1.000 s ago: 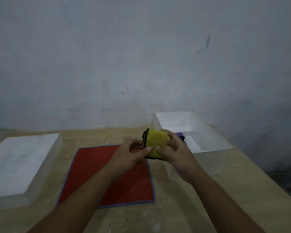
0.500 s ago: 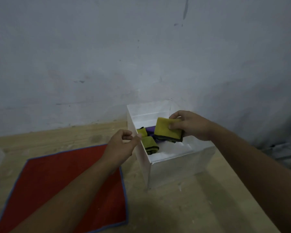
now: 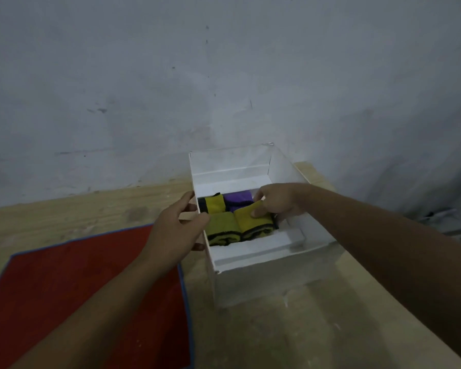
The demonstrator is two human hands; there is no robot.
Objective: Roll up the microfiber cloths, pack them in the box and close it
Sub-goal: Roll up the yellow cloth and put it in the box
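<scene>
An open white box (image 3: 264,278) stands on the wooden table near the wall. Inside it lie rolled cloths: a yellow roll (image 3: 213,204) at the back left, a purple roll (image 3: 237,198) behind, and a yellow roll (image 3: 221,229) at the front left. My right hand (image 3: 277,202) reaches into the box and grips a third yellow roll with a black edge (image 3: 253,225), pressed down beside the front one. My left hand (image 3: 176,227) rests against the box's left wall, fingers apart. A flat red cloth with a blue hem (image 3: 85,288) lies to the left of the box.
The grey wall (image 3: 224,75) rises right behind the table. The table's right edge (image 3: 322,177) runs close past the box. Bare wood lies in front of the box.
My right hand has lowered the yellow roll from above the box down into it, beside the other rolls. My left hand has moved onto the box's left wall. The view has shifted right.
</scene>
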